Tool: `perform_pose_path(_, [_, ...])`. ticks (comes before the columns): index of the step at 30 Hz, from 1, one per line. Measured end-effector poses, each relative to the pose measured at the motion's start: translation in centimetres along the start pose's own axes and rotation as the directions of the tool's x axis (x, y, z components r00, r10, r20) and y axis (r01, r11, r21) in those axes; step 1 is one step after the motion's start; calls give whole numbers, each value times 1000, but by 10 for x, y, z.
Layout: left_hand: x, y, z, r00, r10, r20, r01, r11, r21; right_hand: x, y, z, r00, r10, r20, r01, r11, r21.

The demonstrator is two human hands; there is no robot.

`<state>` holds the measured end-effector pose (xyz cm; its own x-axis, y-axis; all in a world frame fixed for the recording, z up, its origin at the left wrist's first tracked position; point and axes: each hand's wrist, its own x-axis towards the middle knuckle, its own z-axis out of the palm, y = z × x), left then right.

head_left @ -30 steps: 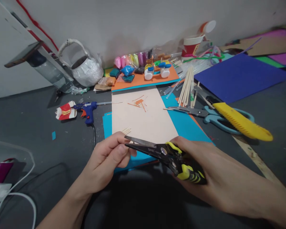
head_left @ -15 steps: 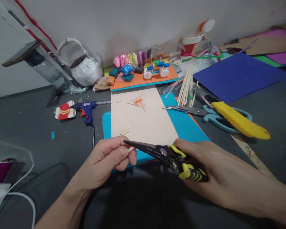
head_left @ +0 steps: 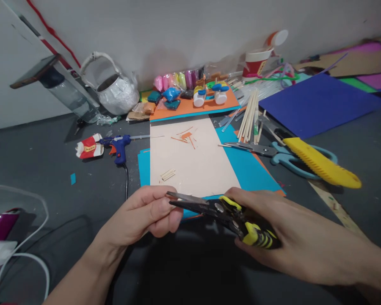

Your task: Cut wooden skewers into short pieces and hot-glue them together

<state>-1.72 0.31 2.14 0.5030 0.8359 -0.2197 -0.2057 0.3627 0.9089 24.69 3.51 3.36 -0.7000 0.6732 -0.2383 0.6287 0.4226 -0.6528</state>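
My right hand (head_left: 282, 224) is wrapped round the black-and-yellow handles of a pair of snips (head_left: 217, 207). Their dark, narrow blades stand slightly apart and point left, right at the fingertips of my left hand (head_left: 146, 212). That hand is closed in a pinch on a thin wooden stick, which the fingers and blades now mostly hide. Just beyond the left fingers, several short cut stick pieces (head_left: 168, 174) lie side by side on a pale sheet (head_left: 200, 163). Orange scraps (head_left: 187, 136) are scattered farther up this sheet.
A blue glue gun (head_left: 120, 148) lies to the left, its cord running towards me. On the right are light-blue scissors (head_left: 285, 159), a yellow cutter (head_left: 320, 161) and longer wooden sticks (head_left: 249, 116). A silver pot (head_left: 119, 93) and packs of coloured clay (head_left: 171, 94) stand behind.
The snips' blades have parted a little and their tips sit slightly lower by my left fingers. The stick end that showed between them is now mostly hidden. The view has shifted slightly.
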Motion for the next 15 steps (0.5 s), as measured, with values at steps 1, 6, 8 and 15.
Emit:
perform_pose_path(1, [0, 0, 0, 1000, -14, -4, 14, 1000, -18, 0, 1, 0, 1000, 1, 5, -1, 1000, -7])
perform_pose_path(6, [0, -1, -1, 999, -47, -28, 46, 998, -36, -2, 9, 5, 999, -26, -43, 23, 998, -67])
perform_pose_path(8, [0, 0, -1, 997, -42, -58, 41, 999, -18, -2, 11, 7, 997, -19, -76, 13, 996, -83])
perform_pose_path(15, [7, -5, 5, 990, 137, -35, -140, 984, -112, 10, 21, 7, 937, 78, -340, -157, 965, -211])
